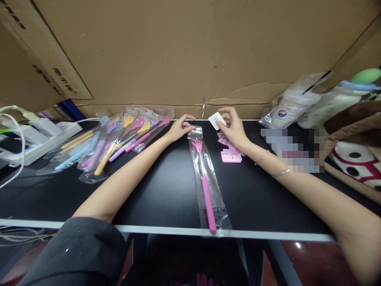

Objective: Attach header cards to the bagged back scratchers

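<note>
My right hand (233,126) pinches a small white card (216,120) between thumb and fingers, above the table's far side. My left hand (180,128) is at the top end of a clear plastic bag (218,198), its thumb and a fingertip closed on the bag's edge; the index finger is stretched out above. Inside that bag lies a back scratcher (208,198) with a pink handle, a metal rod and a pink hand-shaped head pointing away from me. Below my right hand, several pink printed cards (231,156) lie in a loose, overlapping pile.
Several bagged back scratchers (102,153) in mixed colours lie at the left. Beside them is a white power strip (47,139) with cables. At the right stand a bagged white cup (293,105) and a bottle (336,99). Cardboard (184,51) walls the black table's (154,190) back.
</note>
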{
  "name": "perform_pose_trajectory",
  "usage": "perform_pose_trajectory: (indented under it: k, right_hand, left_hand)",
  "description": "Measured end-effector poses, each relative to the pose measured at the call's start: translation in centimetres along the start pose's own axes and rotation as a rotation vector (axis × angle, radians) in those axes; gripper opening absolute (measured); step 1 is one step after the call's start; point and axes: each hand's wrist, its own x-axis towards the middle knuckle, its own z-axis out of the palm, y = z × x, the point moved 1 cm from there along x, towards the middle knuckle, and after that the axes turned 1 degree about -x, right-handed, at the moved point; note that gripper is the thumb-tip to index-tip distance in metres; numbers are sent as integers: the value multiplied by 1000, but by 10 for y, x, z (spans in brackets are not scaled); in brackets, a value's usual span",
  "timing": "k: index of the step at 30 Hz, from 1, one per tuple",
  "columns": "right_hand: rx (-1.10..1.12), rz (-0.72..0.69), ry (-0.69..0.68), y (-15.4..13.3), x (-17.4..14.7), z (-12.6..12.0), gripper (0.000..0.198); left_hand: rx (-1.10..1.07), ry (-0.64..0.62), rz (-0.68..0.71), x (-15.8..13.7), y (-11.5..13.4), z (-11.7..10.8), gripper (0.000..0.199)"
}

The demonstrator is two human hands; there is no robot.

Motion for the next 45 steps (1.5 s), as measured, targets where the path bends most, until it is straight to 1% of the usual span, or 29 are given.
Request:
perform_pose_trajectory:
  k: [3,6,8,10,13,16,19,22,25,28,32,35,38,42,45]
  right_hand:
    - [-36,-14,-96,-21,-2,5,32]
    - [-88,-40,-258,-34,-8,15,23]
    - [-139,-56,-348,-37,-12,20,20]
    - [-186,-62,-385,-37,-14,24,22]
    - [-225,-54,-394,-35,-12,26,26]
    - [-263,-62,-403,-31,-4,30,26]
    - [-328,-76,-377,-30,6,37,23]
    - [-365,-65,-254,-30,14,41,24]
    - [-354,-47,-135,-26,15,44,26]
    - [-328,-24,-90,-19,12,44,24]
    - [-275,-3,-69,-10,9,44,22]
    - [-246,21,-59,-6,9,44,21]
    - [-224,23,-76,-4,9,45,20]
    - [-202,7,-87,-5,8,45,18]
    - [-198,-1,-62,-2,9,46,18]
  left_hand:
    - [55,62,5,1,4,4,18]
    - [107,114,-16,2,9,9,15]
    - [113,123,-46,3,11,11,16]
    - [94,120,-67,4,13,13,19]
    - [54,124,-81,5,13,14,21]
    - [15,116,-84,5,12,14,22]
    - [-20,123,-90,5,12,13,27]
    - [-57,141,-119,4,14,13,35]
    - [-87,120,-158,3,18,14,46]
    - [-98,96,-147,2,20,15,50]
    - [-71,61,-84,2,17,16,44]
    - [7,40,-35,2,13,17,30]
    - [96,56,6,2,10,17,19]
    - [160,80,28,2,8,15,20]
    - [95,93,26,3,6,15,17]
